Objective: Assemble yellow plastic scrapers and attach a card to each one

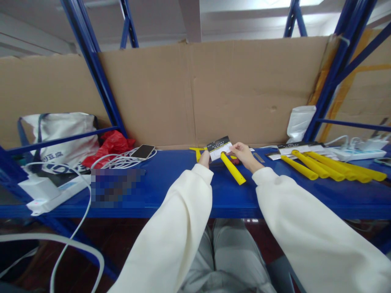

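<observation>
My left hand (204, 159) grips the left lower edge of a black-and-white printed card (219, 148), tilted above the blue shelf. A yellow tube (233, 169) slants down to the right from the card's lower edge. At the card's right edge my right hand (243, 155) has thumb and fingers pinched together; what lies between the fingertips is too small to make out. Behind my left hand, part of another yellow piece (198, 154) lies on the shelf. A small dark red thing shows under my right hand, mostly hidden.
Several yellow tubes (301, 167) with cards lie at the right, near a white power strip (360, 154). At the left are a phone (143, 151), coiled white cable, a red plastic bag (110, 147), a cloth bag (65, 136) and another power strip (61, 195). Cardboard (146, 93) stands behind.
</observation>
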`<action>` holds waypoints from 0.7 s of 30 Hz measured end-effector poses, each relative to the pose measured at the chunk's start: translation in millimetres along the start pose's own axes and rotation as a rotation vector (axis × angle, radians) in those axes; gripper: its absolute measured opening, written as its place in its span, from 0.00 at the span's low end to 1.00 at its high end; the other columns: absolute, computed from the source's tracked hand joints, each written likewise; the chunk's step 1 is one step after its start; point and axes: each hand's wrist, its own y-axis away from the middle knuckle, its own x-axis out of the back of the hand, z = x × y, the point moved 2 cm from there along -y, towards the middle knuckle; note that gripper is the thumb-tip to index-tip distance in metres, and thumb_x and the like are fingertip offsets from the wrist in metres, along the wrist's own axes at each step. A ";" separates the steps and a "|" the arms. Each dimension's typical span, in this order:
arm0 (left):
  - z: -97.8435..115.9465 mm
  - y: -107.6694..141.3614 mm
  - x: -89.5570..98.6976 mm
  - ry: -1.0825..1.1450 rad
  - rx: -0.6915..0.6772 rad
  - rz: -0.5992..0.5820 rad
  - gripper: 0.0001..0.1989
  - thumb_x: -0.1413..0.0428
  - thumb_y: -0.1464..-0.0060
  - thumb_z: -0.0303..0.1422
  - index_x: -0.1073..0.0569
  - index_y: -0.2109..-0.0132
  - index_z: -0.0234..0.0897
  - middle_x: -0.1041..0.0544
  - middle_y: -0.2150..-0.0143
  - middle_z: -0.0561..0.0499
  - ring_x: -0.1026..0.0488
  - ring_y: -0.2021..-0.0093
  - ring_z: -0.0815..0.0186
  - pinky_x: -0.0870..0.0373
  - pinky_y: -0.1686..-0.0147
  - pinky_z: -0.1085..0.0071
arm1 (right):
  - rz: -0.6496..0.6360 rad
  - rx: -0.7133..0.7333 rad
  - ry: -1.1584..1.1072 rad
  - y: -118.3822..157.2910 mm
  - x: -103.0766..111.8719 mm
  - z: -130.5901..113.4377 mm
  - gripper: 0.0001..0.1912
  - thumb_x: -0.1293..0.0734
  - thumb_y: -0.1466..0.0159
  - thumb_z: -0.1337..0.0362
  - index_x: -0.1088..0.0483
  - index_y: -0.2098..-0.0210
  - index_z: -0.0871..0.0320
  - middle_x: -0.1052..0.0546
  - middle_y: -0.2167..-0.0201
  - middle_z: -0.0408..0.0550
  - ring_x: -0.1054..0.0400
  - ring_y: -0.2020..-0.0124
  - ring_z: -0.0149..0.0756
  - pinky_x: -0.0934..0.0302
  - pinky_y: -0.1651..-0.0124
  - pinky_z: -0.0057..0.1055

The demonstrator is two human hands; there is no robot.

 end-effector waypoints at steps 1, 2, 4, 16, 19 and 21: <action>0.8 0.0 0.6 -0.032 0.000 0.027 0.14 0.43 0.44 0.43 0.22 0.58 0.39 0.17 0.56 0.44 0.27 0.41 0.50 0.35 0.40 0.51 | 0.011 0.003 -0.005 -0.4 0.3 0.3 0.17 0.24 0.44 0.62 0.38 0.77 0.55 0.22 0.76 0.42 0.23 0.71 0.33 0.26 0.58 0.32; 1.7 0.3 1.0 -0.054 -0.002 0.047 0.17 0.45 0.43 0.46 0.22 0.57 0.40 0.17 0.53 0.44 0.29 0.39 0.50 0.37 0.39 0.50 | 0.023 0.005 -0.010 -0.6 0.6 0.6 0.18 0.24 0.44 0.62 0.38 0.77 0.55 0.22 0.76 0.42 0.23 0.71 0.33 0.26 0.57 0.33; 3.9 1.6 0.8 -0.058 -0.006 0.047 0.22 0.46 0.44 0.52 0.23 0.54 0.41 0.19 0.48 0.44 0.31 0.37 0.49 0.39 0.38 0.49 | 0.046 0.009 -0.017 -0.8 0.7 1.0 0.18 0.24 0.44 0.61 0.38 0.77 0.55 0.22 0.75 0.41 0.23 0.70 0.34 0.26 0.56 0.34; 5.1 6.4 -0.4 0.040 -0.135 0.010 0.15 0.35 0.55 0.23 0.27 0.59 0.39 0.20 0.59 0.47 0.22 0.53 0.56 0.25 0.52 0.57 | -0.010 0.054 0.069 -1.1 -4.5 9.3 0.17 0.27 0.44 0.55 0.39 0.74 0.53 0.22 0.71 0.45 0.24 0.67 0.38 0.27 0.63 0.36; 1.9 -1.2 4.5 0.076 -0.193 0.091 0.24 0.34 0.58 0.20 0.28 0.53 0.40 0.22 0.54 0.47 0.22 0.53 0.59 0.24 0.52 0.61 | -0.048 0.052 0.182 0.2 -3.9 9.7 0.13 0.29 0.43 0.57 0.37 0.72 0.53 0.24 0.74 0.44 0.27 0.71 0.38 0.29 0.68 0.36; -0.2 -6.8 8.4 0.074 -0.222 0.154 0.30 0.33 0.60 0.19 0.29 0.49 0.41 0.24 0.49 0.46 0.23 0.50 0.60 0.25 0.51 0.63 | -0.028 0.110 0.340 1.7 -4.0 6.2 0.09 0.29 0.44 0.62 0.35 0.71 0.53 0.26 0.74 0.45 0.28 0.71 0.37 0.30 0.66 0.36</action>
